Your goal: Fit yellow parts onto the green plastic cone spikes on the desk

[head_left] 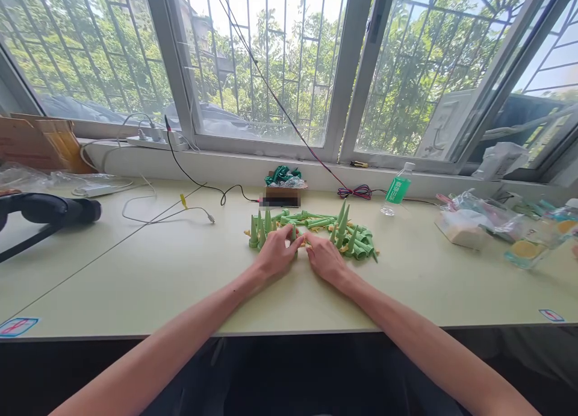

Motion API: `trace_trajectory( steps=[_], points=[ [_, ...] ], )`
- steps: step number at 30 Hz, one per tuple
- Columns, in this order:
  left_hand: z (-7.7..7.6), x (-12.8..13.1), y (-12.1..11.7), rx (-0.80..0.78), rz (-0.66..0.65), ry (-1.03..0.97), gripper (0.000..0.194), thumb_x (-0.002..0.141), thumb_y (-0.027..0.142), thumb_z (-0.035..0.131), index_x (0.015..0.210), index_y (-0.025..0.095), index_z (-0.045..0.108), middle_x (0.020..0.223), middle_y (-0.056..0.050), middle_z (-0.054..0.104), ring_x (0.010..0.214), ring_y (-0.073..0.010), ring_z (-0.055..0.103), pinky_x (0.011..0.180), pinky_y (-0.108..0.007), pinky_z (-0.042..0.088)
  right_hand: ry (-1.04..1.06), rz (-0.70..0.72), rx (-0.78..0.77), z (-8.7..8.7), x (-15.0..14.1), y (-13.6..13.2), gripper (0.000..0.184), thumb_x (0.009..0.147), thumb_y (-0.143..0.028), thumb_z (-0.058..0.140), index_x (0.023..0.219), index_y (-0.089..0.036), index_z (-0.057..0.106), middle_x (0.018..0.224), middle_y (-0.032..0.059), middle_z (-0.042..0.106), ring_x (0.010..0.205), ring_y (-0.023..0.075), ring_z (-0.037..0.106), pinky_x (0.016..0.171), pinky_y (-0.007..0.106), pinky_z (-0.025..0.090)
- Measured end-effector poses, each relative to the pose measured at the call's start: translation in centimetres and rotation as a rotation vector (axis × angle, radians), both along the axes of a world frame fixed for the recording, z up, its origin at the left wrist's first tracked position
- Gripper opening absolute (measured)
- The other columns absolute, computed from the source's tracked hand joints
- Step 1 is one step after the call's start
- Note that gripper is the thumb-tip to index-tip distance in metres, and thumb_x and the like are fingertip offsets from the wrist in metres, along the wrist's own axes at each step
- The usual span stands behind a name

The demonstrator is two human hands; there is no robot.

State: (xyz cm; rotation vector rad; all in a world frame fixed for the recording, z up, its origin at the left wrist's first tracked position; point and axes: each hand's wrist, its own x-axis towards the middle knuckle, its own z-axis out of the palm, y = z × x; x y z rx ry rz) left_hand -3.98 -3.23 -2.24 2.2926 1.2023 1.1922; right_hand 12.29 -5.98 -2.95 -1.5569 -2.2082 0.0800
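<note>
My left hand (pixel 276 250) is closed around a small upright green cone (pixel 294 231) at the middle of the table. Close beside it, my right hand (pixel 326 258) has its thumb and fingers pinched together, almost touching the left fingertips; what they pinch is too small to make out. Several green cones (pixel 253 232) stand upright to the left of my left hand. Taller green cones (pixel 342 222) rise just behind my right hand. More hollow green cones (pixel 361 247) lie in a heap at the right, with small yellowish bits among them.
A small brown box (pixel 282 196) with green wrapping stands behind the cones. A water bottle (pixel 397 190), coiled cable (pixel 356 191) and plastic bags (pixel 469 214) are toward the right. Black headphones (pixel 58 211) and a white cable (pixel 169 214) lie at the left. The table's front edge (pixel 298 333) is near me.
</note>
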Motion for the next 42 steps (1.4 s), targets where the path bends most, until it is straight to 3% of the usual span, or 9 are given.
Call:
trace_trajectory(
  steps=[10,25,34,39,42],
  points=[
    [0.1,0.1,-0.4,0.153,0.067,-0.023,0.016,0.087,0.032,0.056,0.097,0.020,0.055,0.080,0.000,0.060,0.062,-0.0121,0.053,0.058,-0.024,0.041,-0.045,-0.035,0.003,0.1,-0.2,-0.2,0.030,0.092,-0.011,0.039,0.114,-0.017,0.058,0.112,0.0098,0.063,0.093,0.0192,0.061,0.075,0.026,0.042],
    [-0.5,0.0,0.3,0.140,0.055,-0.032,0.013,0.091,0.025,0.050,0.100,0.019,0.057,0.076,0.000,0.061,0.059,-0.0115,0.053,0.060,-0.024,0.043,-0.077,-0.069,-0.016,-0.1,-0.4,0.0,0.025,0.095,-0.020,0.042,0.109,-0.021,0.063,0.108,0.0087,0.062,0.086,0.0191,0.063,0.067,0.026,0.042],
    [0.4,0.1,-0.4,0.220,0.113,-0.212,0.017,0.090,0.027,0.053,0.105,0.020,0.054,0.097,-0.006,0.064,0.089,-0.0173,0.063,0.060,-0.023,0.051,-0.085,-0.058,-0.016,-0.3,-0.2,0.2,0.028,0.095,-0.017,0.040,0.109,-0.022,0.064,0.105,0.0076,0.061,0.082,0.0177,0.061,0.066,0.026,0.040],
    [0.8,0.1,-1.0,0.391,0.145,-0.241,0.007,0.090,0.024,0.051,0.096,0.020,0.053,0.090,-0.004,0.057,0.076,-0.0129,0.057,0.058,-0.021,0.049,-0.087,-0.056,-0.023,-0.2,-0.2,0.0,0.030,0.096,-0.016,0.038,0.110,-0.021,0.064,0.105,0.0077,0.060,0.079,0.0164,0.060,0.066,0.026,0.039],
    [0.7,0.2,-1.2,0.408,0.098,-0.220,0.005,0.091,0.023,0.050,0.092,0.020,0.053,0.085,-0.002,0.055,0.068,-0.0108,0.054,0.053,-0.020,0.045,-0.081,-0.061,-0.022,-0.3,-0.2,0.1,0.030,0.097,-0.016,0.036,0.107,-0.020,0.064,0.101,0.0077,0.059,0.077,0.0159,0.059,0.065,0.025,0.038]
  ],
)
